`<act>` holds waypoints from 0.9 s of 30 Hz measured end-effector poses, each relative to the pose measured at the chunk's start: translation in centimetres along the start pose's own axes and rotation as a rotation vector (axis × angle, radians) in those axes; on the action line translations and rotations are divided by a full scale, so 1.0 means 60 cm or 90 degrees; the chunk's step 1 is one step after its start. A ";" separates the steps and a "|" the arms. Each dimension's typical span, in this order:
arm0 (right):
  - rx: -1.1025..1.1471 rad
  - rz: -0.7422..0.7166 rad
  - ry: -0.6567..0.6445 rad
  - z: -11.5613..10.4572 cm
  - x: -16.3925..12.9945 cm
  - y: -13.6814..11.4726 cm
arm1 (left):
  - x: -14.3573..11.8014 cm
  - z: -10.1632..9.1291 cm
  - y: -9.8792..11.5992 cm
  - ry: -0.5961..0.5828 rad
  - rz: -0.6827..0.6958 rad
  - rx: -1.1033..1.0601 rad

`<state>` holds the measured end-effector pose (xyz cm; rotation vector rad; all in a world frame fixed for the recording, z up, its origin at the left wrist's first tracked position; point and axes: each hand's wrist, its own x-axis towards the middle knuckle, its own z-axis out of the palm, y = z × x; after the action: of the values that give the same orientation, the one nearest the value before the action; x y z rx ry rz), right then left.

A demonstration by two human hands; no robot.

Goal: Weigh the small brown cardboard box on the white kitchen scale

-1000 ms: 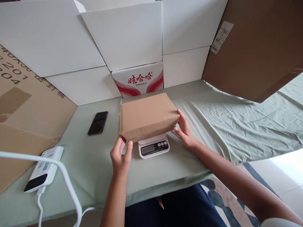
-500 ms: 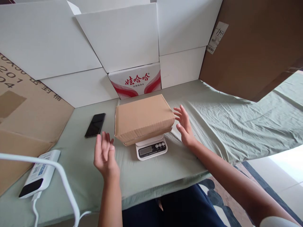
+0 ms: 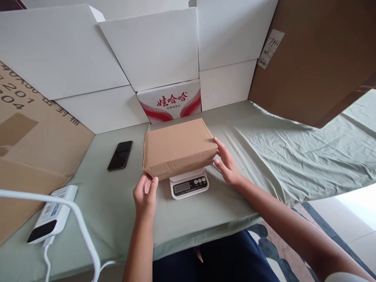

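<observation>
A closed brown cardboard box (image 3: 178,147) rests on a small white digital scale (image 3: 189,184) in the middle of the table. My left hand (image 3: 146,194) touches the box's near left corner with its fingertips. My right hand (image 3: 225,163) presses against the box's right end, fingers curled around the corner. The scale's display and buttons show below the box's front edge.
A black phone (image 3: 120,155) lies left of the box. A white power bank (image 3: 53,213) with a white cable (image 3: 79,219) sits at the near left. White cardboard panels (image 3: 152,47), a printed carton (image 3: 170,101) and brown cardboard sheets (image 3: 317,58) wall the green cloth (image 3: 293,149).
Half a second ago both hands were open and off the box; they have come back in and now hold its left corner and right end.
</observation>
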<state>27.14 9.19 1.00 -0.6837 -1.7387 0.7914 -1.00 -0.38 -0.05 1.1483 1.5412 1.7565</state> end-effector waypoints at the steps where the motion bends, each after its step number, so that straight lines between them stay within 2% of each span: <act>1: 0.003 0.002 0.001 0.001 -0.002 0.000 | -0.001 0.000 0.000 -0.002 0.000 -0.002; 4: 0.016 0.011 0.004 0.001 -0.001 -0.008 | -0.001 0.001 0.011 -0.002 0.008 -0.005; 6: 0.025 0.004 0.010 0.000 0.012 -0.019 | 0.013 0.003 0.030 0.006 0.037 0.001; 9: 0.022 -0.020 0.030 0.000 0.059 -0.035 | 0.062 0.013 0.064 0.016 0.123 0.006; 11: 0.007 -0.019 0.055 0.007 0.099 -0.030 | 0.109 0.028 0.073 0.021 0.177 -0.004; 13: 0.003 -0.015 0.078 0.023 0.135 -0.009 | 0.153 0.047 0.062 0.005 0.179 -0.022; 15: 0.032 0.007 0.086 0.043 0.156 0.026 | 0.186 0.066 0.033 -0.008 0.136 -0.051; 19: 0.093 0.083 0.090 0.070 0.160 0.089 | 0.206 0.085 -0.028 -0.020 0.057 -0.077; 24: 0.082 0.116 0.072 0.071 0.156 0.113 | 0.208 0.082 -0.061 -0.035 0.014 -0.068; 27: 0.045 0.122 0.100 0.056 0.160 0.120 | 0.223 0.057 -0.069 0.005 0.009 -0.062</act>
<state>21.73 20.36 0.17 -0.8507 -1.5123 0.9016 -5.29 13.39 -0.73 1.1081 1.4393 1.8255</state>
